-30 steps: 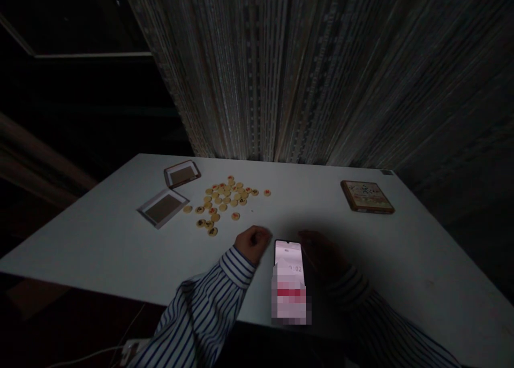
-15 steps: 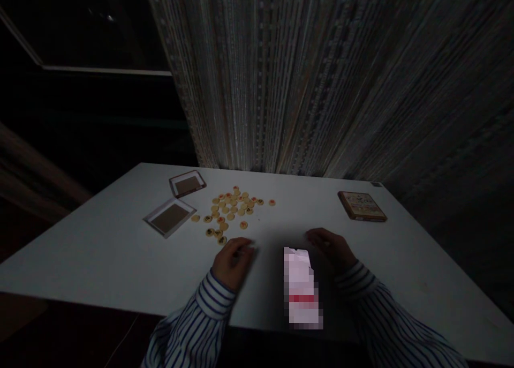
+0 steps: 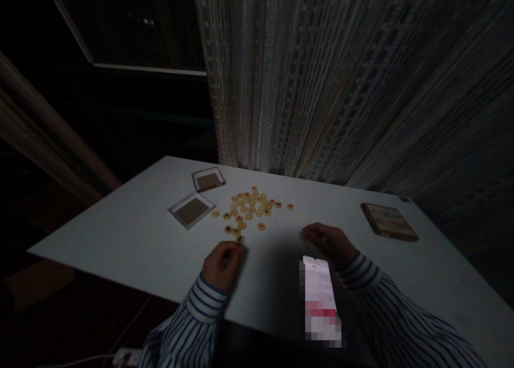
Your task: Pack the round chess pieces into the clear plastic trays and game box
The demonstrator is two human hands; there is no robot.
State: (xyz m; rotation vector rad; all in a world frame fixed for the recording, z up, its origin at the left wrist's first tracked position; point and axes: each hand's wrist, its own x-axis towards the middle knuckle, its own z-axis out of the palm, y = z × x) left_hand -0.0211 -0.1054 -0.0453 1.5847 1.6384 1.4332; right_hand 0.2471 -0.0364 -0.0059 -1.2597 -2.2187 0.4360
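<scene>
**Two loosely curled hands near the front edge of the counter**

The person's left hand (image 3: 220, 265) rests low over the white counter (image 3: 132, 239), fingers bent toward the thumb with a small gap showing in the curl. Its fingertips sit just beside the nearest of the round pieces (image 3: 249, 216); contact between them cannot be told. The right hand (image 3: 333, 245) is also loosely bent, pointing inward beside the upper right corner of the phone (image 3: 317, 282). Whether the fingertips of either hand meet the thumb is too dark to tell.

The phone lies between the forearms, its lit screen partly blurred and its lower end close to the front edge. The pieces lie in a loose cluster left of the middle, some with red or dark marks, a few strayed toward the front and one toward the right.

Left of them are two shallow trays, the brown-rimmed tray (image 3: 209, 181) toward the back edge and the white-rimmed tray (image 3: 191, 210) nearer the front. A closed box (image 3: 389, 222) sits near the right edge, and a broad stretch of bare surface runs between it and the pieces. Behind, the curtain (image 3: 277, 89) hangs along the back edge.
</scene>
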